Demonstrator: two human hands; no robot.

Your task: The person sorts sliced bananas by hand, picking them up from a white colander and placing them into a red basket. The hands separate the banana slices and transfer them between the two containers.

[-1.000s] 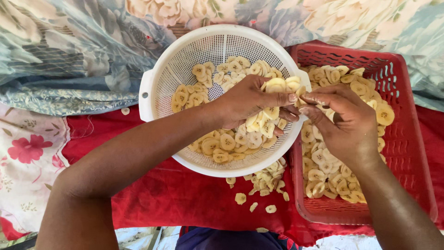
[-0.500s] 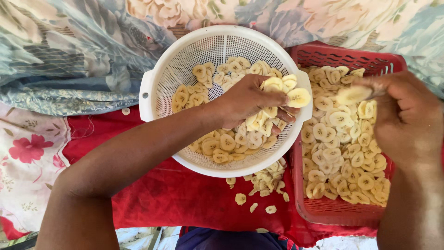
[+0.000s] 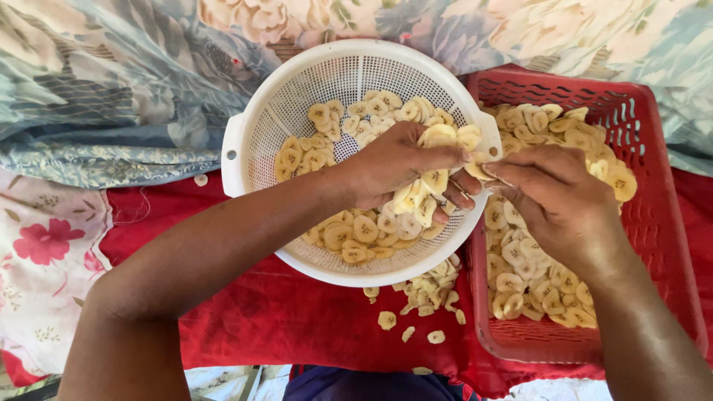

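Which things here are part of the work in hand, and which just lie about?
In use: left hand, right hand, banana slices, white colander, red basket.
Lying about: red cloth, floral fabric, spilled slices.

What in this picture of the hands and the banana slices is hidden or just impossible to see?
All from the head view:
- Slices under the left hand in the white colander: covered by the palm.
- Right hand fingertips: tucked behind the left hand's slices, so its grip is unclear.
- Red crate floor: buried under banana slices.
- The person's body: cut off by the bottom edge.
- Floral cloth: runs past the top edge.
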